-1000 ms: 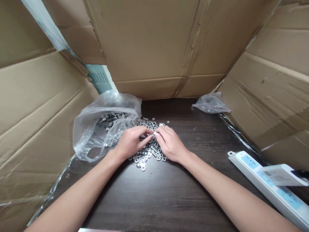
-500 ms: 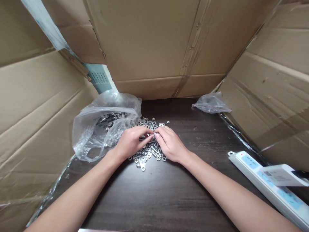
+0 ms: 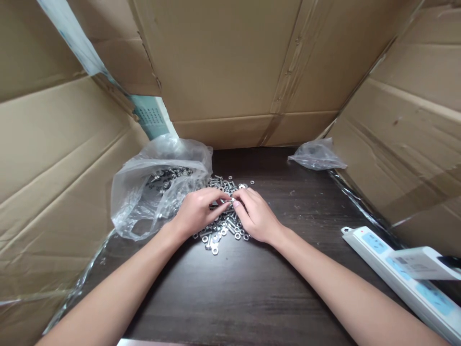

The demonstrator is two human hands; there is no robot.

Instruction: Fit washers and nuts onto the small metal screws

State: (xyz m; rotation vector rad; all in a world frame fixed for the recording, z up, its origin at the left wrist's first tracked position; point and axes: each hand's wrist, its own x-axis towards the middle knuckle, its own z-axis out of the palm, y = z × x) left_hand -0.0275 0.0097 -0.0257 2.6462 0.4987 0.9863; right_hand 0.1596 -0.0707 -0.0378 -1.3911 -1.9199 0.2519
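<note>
My left hand [image 3: 200,209] pinches a small silvery bolt [image 3: 227,201] between thumb and forefinger, its shaft mostly covered. Against its end, the fingertips of my right hand [image 3: 256,214] close on a tiny shiny piece that looks like a nut [image 3: 233,199]. The two hands almost meet over a pile of loose bolts, nuts and washers [image 3: 230,226] on the dark table. Fingers hide part of the pile and most of the held pieces.
A clear plastic bag [image 3: 133,192] with more metal fasteners lies open at the left. Another crumpled plastic bag [image 3: 317,154] rests at the back right. A white power strip [image 3: 378,257] with a plugged-in adapter [image 3: 419,263] runs along the right. Cardboard walls [image 3: 234,62] enclose the table.
The view has shifted very slightly. Both hands stay together over the pile, with only small finger movement around the pinched pieces.
</note>
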